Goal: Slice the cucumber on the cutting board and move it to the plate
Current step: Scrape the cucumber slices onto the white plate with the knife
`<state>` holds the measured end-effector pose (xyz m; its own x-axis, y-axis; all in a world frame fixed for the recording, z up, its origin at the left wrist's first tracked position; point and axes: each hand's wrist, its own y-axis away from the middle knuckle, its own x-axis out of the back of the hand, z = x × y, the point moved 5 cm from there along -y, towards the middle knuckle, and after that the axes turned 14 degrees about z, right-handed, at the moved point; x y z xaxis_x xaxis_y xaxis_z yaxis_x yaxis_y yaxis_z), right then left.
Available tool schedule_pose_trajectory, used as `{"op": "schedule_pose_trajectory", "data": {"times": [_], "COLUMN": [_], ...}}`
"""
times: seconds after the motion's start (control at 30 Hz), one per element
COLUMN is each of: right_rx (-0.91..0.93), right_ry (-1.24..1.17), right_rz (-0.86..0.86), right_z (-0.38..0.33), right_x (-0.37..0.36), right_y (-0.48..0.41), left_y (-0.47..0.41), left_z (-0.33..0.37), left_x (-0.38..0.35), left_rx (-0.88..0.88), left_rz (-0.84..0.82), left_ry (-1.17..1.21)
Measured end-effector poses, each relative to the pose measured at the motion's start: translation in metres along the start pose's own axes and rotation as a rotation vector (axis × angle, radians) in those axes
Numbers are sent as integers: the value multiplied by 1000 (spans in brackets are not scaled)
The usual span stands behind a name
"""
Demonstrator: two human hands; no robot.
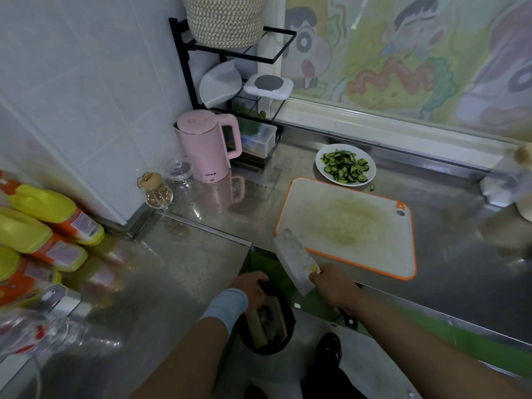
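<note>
Sliced cucumber [345,167] sits heaped on the plate [319,161], one stray piece [372,187] beside it on the tabletop [201,254]; the board [345,226] is bare. The right hand [331,289] grips a cleaver [293,263] above a bin [264,351], the job apparently all but done, the stray left to collect. The left hand [250,286] is at the bin's rim; its fingers are blurred, so its grip cannot be told.

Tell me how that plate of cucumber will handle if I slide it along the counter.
The glossy white plate, probably breakable ceramic, likely glides easily on the smooth steel counter. The loosely heaped slices may spill; one already lies off it.
</note>
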<state>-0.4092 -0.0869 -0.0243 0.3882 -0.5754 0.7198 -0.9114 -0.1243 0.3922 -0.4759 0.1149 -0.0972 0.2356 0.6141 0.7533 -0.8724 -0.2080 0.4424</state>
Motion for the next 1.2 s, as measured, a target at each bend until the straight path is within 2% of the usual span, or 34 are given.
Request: {"op": "schedule_pose_trajectory", "data": {"times": [0.07, 0.17, 0.27, 0.37, 0.53, 0.63, 0.8, 0.93, 1.07, 1.2], "right_rx": [-1, 28, 77, 84, 242, 322, 380, 474, 490, 582], "right_ry": [27, 65, 38, 71, 251, 300, 362, 315, 306, 417], "right_rz": [-3, -5, 12, 108, 267, 247, 235, 250, 148, 10], "right_z": [-1, -1, -3, 1, 11, 35, 75, 97, 115, 115], "right_x": [2, 8, 20, 42, 92, 114, 144, 157, 158, 154], "right_y": [-2, -8, -15, -34, -79, -120, -181, -215, -250, -276], "left_y": [1, -4, -18, -37, -78, -106, -167, -210, -250, -282], "left_z": [-1, 12, 33, 58, 122, 163, 229, 279, 321, 353], "left_x": [-10, -3, 23, 55, 86, 91, 69, 50, 29, 17], "left_rx": [3, -50, -38, -74, -90, -154, -240, -282, -347, -428], "left_rz": [-201, -239, 12, 268, 496, 593, 491, 403, 339, 366], "left_ry": [-148, -200, -52, 101, 339, 324, 174, 63, -39, -159]}}
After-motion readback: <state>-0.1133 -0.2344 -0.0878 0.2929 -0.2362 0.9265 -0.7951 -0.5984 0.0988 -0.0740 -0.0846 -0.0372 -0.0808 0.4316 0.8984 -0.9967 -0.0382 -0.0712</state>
